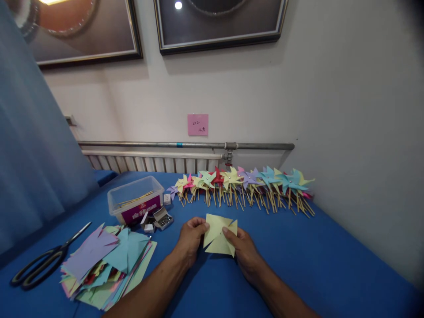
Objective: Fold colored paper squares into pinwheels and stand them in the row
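Near centre, left hand (193, 237) clamped on yellow paper (217, 234), left edge, right hand (245, 251) clamped opposite, both thumb-side up.

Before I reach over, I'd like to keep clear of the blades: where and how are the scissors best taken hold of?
Probably best by the dark handle loops of the scissors, coming from the near left. The blades point away to the right, while the loops lie nearest, with the paper pile on their right. The left hand is closer, but holds yellow paper.
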`<state>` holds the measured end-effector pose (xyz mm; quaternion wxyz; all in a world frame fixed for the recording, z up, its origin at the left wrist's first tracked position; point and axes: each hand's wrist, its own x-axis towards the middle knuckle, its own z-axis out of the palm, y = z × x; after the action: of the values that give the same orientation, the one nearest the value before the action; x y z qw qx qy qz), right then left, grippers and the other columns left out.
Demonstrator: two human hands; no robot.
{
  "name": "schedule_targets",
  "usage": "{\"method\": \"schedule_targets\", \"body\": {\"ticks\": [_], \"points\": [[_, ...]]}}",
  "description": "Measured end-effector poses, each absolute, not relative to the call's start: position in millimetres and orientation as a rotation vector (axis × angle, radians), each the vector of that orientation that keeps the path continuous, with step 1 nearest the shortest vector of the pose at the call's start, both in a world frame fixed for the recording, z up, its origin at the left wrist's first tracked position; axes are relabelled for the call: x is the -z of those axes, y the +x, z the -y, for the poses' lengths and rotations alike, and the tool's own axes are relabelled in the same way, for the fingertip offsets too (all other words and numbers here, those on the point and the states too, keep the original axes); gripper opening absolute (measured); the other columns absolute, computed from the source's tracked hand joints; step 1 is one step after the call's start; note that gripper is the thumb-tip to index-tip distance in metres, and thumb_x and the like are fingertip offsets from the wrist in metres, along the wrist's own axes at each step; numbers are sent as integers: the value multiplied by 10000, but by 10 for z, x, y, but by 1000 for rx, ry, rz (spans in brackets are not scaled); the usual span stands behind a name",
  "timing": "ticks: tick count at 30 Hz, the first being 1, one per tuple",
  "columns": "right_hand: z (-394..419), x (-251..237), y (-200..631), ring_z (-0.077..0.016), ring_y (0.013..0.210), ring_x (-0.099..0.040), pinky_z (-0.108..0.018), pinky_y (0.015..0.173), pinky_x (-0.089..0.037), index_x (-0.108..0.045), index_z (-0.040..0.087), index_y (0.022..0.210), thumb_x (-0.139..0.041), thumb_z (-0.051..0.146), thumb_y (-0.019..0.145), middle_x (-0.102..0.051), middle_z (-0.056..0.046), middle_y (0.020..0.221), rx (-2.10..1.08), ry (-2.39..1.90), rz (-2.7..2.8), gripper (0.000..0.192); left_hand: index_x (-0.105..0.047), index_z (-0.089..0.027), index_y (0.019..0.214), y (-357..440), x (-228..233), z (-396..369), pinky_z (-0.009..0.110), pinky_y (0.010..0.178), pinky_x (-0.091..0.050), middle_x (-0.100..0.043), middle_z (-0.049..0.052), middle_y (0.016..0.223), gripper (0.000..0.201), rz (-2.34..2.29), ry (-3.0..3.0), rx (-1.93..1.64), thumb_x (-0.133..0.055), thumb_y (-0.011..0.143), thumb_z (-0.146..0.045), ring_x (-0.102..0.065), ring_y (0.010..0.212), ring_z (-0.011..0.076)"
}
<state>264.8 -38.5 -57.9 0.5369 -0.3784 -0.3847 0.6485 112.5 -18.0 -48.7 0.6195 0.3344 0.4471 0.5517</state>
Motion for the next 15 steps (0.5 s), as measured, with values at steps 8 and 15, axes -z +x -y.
{"method": "schedule_targets", "body": {"ticks": [8, 15], "points": [[388, 589, 2641, -285, 815, -756, -390, 766, -592, -735, 141, 1034, -814, 558, 720, -797, -99, 847, -1547, -890, 920, 528, -619, -150, 720, 1127, 513, 172, 251, 532, -390, -646, 1, 576, 351, -1007, 744, -1268, -837, 526, -346, -544, 507, 122], [389, 588, 2640, -276, 811, -758, -381, 780, -592, -740, 142, 1012, -807, 531, 738, -798, -94, 835, -1533, -906, 919, 480, -619, -147, 700, 1115, 497, 168, 240, 510, -361, -611, -12, 547, 344, -1059, 779, -1278, -828, 530, -361, -502, 477, 101]]}}
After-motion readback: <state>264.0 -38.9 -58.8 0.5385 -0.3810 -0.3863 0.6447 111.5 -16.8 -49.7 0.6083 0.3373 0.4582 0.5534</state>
